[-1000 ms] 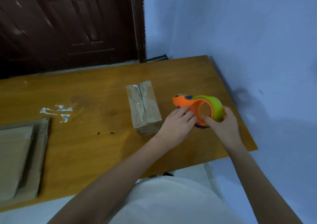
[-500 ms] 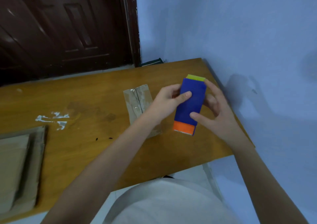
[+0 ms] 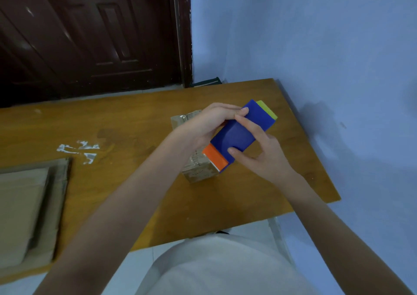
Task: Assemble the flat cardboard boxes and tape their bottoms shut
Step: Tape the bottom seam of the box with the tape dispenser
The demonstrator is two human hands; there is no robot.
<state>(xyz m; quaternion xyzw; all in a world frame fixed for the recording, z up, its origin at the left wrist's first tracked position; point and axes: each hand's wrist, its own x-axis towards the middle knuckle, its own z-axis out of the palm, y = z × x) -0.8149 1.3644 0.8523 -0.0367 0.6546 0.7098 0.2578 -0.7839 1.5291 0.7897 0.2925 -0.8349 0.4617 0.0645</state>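
Observation:
Both hands hold a tape dispenser point(image 3: 239, 136) above the table; its blue back faces me, with an orange end near me and a yellow-green end away. My left hand point(image 3: 209, 123) grips its far left side. My right hand point(image 3: 259, 150) wraps the near right side, fingers across the blue face. Under the hands stands a small assembled cardboard box point(image 3: 198, 170) with shiny tape along its top seam, mostly hidden by my left hand and the dispenser. A stack of flat cardboard boxes point(image 3: 27, 213) lies at the table's left near edge.
The wooden table point(image 3: 126, 125) meets a blue wall on the right. White tape scraps point(image 3: 79, 149) are stuck to the tabletop left of centre. A dark wooden door point(image 3: 90, 35) stands behind the table.
The dispenser was lifted off the table and turned so its blue back faces me; since half a second ago it has tilted, its far end swinging to the right. The box stayed put.

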